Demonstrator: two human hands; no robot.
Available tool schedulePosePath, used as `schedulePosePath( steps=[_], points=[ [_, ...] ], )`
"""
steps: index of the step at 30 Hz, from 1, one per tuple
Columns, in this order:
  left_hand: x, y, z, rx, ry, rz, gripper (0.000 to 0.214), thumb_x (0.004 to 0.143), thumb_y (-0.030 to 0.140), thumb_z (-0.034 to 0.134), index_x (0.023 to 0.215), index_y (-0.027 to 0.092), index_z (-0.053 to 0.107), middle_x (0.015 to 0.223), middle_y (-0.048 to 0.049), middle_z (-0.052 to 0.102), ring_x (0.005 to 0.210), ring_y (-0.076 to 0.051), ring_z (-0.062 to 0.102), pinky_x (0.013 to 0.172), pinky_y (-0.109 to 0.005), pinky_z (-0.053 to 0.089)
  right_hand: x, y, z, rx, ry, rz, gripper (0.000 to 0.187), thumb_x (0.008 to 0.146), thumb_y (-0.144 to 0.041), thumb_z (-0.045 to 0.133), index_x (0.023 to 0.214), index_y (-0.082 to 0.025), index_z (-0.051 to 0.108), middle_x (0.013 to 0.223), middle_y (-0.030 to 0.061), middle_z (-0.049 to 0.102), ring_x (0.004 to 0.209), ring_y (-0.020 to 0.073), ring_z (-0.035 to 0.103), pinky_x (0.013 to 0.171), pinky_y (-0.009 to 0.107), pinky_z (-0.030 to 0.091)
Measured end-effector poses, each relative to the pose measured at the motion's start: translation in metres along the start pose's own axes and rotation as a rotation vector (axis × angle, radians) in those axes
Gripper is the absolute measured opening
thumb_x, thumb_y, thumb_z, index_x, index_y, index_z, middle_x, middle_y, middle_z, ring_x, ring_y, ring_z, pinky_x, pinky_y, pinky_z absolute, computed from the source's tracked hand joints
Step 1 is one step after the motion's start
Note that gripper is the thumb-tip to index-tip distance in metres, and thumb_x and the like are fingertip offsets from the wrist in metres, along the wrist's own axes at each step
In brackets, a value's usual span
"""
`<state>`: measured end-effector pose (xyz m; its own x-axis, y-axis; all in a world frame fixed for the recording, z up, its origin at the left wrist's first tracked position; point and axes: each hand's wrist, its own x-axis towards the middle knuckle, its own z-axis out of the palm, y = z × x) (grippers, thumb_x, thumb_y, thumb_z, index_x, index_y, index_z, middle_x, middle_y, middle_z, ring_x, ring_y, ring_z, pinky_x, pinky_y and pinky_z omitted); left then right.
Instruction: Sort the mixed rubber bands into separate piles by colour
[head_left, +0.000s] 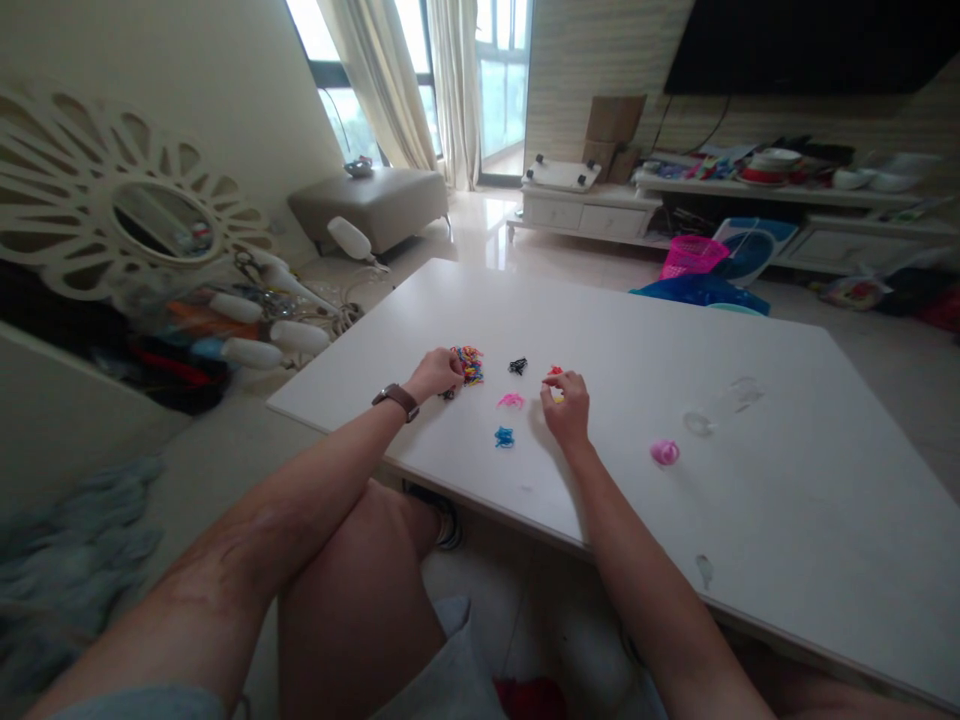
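My left hand [437, 373], a brown-strapped watch on its wrist, bends its fingers down at the left side of a mixed pile of small thin coloured pieces [471, 366]. What those fingertips hold is hidden. Thumb and fingers of my right hand [568, 408] come together in a pinch, just in front of some red pieces [555, 371]; a bit of yellow [559, 399] shows beneath. Whatever is in that pinch is too small to name. Between the hands lie little heaps of black pieces [518, 367], pink pieces [511, 401] and blue pieces [505, 437].
The white table [622, 345] carries a pink item [664, 452], a clear ring-like item [699, 424] and another clear object [742, 393] on the right. A lamp with white shades [300, 337] stands off the left edge. Beyond the far edge is a pink basket [690, 258].
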<state>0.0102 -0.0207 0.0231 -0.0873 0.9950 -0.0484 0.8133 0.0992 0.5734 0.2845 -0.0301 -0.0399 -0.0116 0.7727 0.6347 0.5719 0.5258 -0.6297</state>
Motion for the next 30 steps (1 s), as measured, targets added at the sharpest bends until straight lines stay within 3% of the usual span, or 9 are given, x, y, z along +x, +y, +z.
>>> schedulePosePath(
  steps=[8, 18, 30],
  points=[
    [0.004, -0.004, 0.025, 0.078, 0.017, 0.071, 0.013, 0.062, 0.012, 0.072, 0.074, 0.018, 0.073, 0.074, -0.0033, 0.069, 0.066, -0.016, 0.059, 0.058, -0.024, 0.04, -0.001, 0.001, 0.001, 0.017, -0.01, -0.005, 0.01, 0.086, -0.019, 0.056, 0.081, -0.023, 0.064, 0.088, 0.0065, 0.064, 0.088, 0.0249, 0.057, 0.087, 0.042, 0.049],
    [0.006, 0.0, 0.023, 0.054, 0.0, 0.104, 0.011, 0.062, 0.014, 0.072, 0.073, 0.017, 0.072, 0.072, -0.0035, 0.068, 0.066, -0.016, 0.06, 0.059, -0.024, 0.042, -0.001, 0.002, 0.002, 0.006, 0.001, -0.019, 0.009, 0.085, -0.019, 0.057, 0.079, -0.023, 0.063, 0.085, 0.0052, 0.064, 0.086, 0.0238, 0.057, 0.085, 0.041, 0.051],
    [-0.006, 0.029, 0.026, -0.293, -0.223, 0.404, 0.02, 0.065, 0.007, 0.07, 0.084, 0.014, 0.068, 0.072, -0.0028, 0.072, 0.066, -0.013, 0.067, 0.062, -0.02, 0.049, -0.005, -0.011, 0.003, 0.128, -0.198, -0.089, 0.006, 0.088, -0.027, 0.067, 0.086, -0.023, 0.07, 0.086, 0.0038, 0.067, 0.088, 0.0228, 0.06, 0.086, 0.04, 0.052]
  ],
)
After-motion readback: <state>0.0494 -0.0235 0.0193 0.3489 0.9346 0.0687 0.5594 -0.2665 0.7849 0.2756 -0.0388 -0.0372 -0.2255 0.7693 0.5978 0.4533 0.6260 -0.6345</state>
